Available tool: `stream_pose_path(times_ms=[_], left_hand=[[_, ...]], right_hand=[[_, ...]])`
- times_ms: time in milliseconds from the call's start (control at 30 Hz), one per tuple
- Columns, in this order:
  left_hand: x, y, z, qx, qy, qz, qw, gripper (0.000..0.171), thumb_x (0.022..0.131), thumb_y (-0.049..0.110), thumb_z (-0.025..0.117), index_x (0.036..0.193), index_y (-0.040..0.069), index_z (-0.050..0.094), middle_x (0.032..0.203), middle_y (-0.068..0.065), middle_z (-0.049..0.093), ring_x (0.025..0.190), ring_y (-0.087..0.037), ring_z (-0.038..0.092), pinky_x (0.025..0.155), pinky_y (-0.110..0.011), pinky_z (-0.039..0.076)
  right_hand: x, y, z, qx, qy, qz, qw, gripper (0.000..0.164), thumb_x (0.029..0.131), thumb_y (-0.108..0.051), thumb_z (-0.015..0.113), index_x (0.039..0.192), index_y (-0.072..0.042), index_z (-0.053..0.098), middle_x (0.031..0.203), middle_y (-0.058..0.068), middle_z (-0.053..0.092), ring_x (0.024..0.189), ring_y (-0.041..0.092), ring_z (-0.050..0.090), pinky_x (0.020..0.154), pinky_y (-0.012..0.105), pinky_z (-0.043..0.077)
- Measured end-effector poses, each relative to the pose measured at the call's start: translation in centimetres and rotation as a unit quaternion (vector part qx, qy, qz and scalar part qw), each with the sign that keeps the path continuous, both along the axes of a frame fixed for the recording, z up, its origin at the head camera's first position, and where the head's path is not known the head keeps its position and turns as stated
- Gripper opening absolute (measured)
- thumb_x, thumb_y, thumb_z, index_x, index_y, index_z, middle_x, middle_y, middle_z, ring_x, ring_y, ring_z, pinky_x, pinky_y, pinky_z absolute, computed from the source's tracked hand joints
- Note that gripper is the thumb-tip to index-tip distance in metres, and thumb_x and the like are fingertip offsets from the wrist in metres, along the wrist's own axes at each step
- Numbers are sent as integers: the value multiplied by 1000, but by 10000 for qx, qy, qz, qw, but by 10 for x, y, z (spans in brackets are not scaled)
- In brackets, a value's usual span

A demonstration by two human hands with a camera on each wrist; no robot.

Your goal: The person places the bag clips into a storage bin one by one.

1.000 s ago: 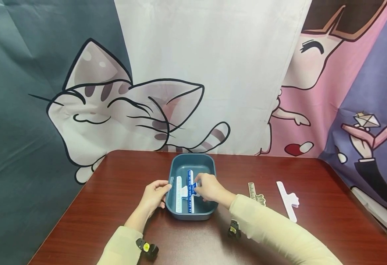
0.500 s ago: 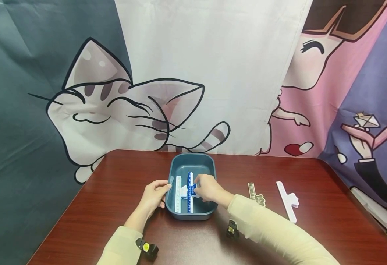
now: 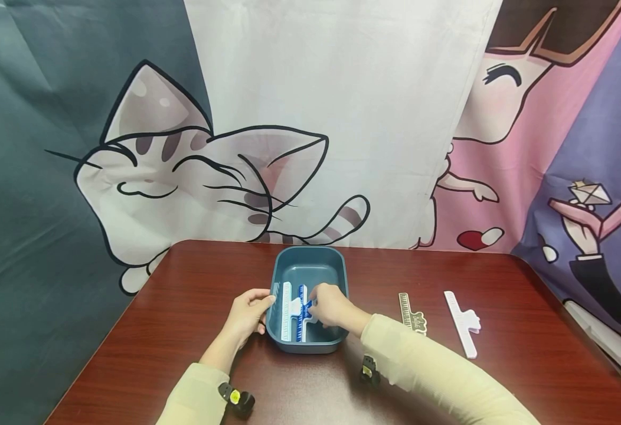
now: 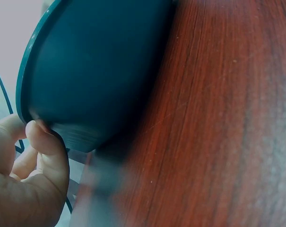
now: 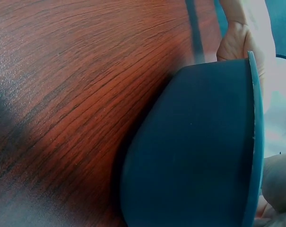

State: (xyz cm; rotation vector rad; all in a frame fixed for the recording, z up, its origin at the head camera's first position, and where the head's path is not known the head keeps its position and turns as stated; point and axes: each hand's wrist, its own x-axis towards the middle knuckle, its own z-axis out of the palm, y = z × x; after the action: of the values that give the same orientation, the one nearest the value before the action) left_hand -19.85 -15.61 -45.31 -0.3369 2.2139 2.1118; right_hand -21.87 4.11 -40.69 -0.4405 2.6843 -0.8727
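Observation:
In the head view a blue-grey plastic box (image 3: 310, 348) stands on the table. My left hand (image 3: 248, 316) grips its left rim, thumb on the edge and fingers outside; the left wrist view shows the thumb against the box wall (image 4: 95, 71). Inside lie two ruler clips side by side: a white one (image 3: 286, 313) on the left and a blue-and-white one (image 3: 301, 321) close to its right. My right hand (image 3: 334, 307) reaches over the right rim and pinches the blue clip's handle. In the right wrist view the box's outer wall (image 5: 190, 151) hides most of that hand.
To the right of the box lie a gold-coloured ruler clip (image 3: 412, 316) and a white ruler clip (image 3: 463, 324). My right sleeve (image 3: 427, 366) passes just in front of the gold-coloured one. A cartoon-printed cloth (image 3: 342, 118) hangs behind the dark red wooden table (image 3: 209, 265).
The blue clip has slid toward me and slightly left, nearer the white clip, with my right hand moving along with it. My left hand and the box have stayed in place.

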Motion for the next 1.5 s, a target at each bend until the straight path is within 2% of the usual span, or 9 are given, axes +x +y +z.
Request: stream_pose_path(times_ms=[233, 333, 600, 800, 933, 1067, 1367, 1500], left_hand=[[0, 1, 1, -65, -57, 21, 10000, 31, 87, 13, 64, 115, 1, 60, 64, -2, 58, 45, -12, 48, 36, -21, 40], [0, 1, 2, -79, -55, 27, 9999, 32, 87, 14, 64, 115, 0, 60, 64, -2, 57, 45, -12, 47, 36, -20, 40], [1, 1, 3, -39, -22, -55, 10000, 35, 88, 13, 64, 118, -3, 57, 64, -1, 56, 45, -10, 47, 36, -20, 39], [0, 0, 2, -36, -20, -111, 9999, 36, 88, 11, 62, 119, -7, 54, 62, 0, 55, 46, -10, 46, 36, -21, 39], [0, 1, 2, -24, -13, -99, 9999, 36, 87, 13, 64, 118, -5, 56, 62, 0, 55, 45, -10, 46, 36, -20, 39], [1, 2, 3, -49, -2, -55, 10000, 35, 87, 13, 64, 116, -3, 58, 62, 0, 55, 45, -10, 46, 36, -20, 38], [1, 2, 4, -112, -23, 1, 9999, 32, 87, 14, 64, 115, -1, 59, 63, -1, 55, 45, -11, 47, 36, -20, 39], [2, 2, 5, -104, -16, -12, 9999, 34, 87, 14, 65, 116, -2, 58, 64, -2, 56, 45, -10, 47, 36, -19, 39]], right_hand=[[1, 1, 0, 180, 141, 140, 9996, 30, 85, -3, 58, 113, 8, 60, 80, 12, 64, 45, 11, 57, 43, 21, 48], [1, 1, 0, 208, 121, 179, 9996, 31, 85, -4, 58, 114, 9, 60, 76, 10, 64, 45, 10, 56, 43, 20, 47], [1, 0, -3, 370, 271, 467, 9979, 30, 84, -5, 59, 111, 7, 64, 75, 7, 61, 59, 12, 53, 51, 22, 45], [3, -1, -4, 494, 323, 633, 9962, 25, 83, -6, 61, 105, 6, 66, 74, 7, 63, 60, 12, 53, 52, 22, 44], [3, -1, -2, 546, 360, 703, 9954, 29, 84, -8, 61, 109, 7, 65, 89, 13, 69, 71, 14, 59, 62, 26, 51], [3, 0, -1, 620, 437, 784, 9940, 36, 85, -10, 62, 116, 9, 61, 105, 17, 68, 84, 16, 61, 76, 33, 54], [3, 2, -1, 567, 442, 772, 9944, 41, 85, -14, 64, 119, 8, 59, 113, 19, 65, 96, 21, 63, 86, 38, 54], [3, 3, 0, 450, 406, 796, 9950, 43, 85, -17, 65, 121, 7, 58, 119, 20, 63, 97, 21, 61, 85, 38, 54]])
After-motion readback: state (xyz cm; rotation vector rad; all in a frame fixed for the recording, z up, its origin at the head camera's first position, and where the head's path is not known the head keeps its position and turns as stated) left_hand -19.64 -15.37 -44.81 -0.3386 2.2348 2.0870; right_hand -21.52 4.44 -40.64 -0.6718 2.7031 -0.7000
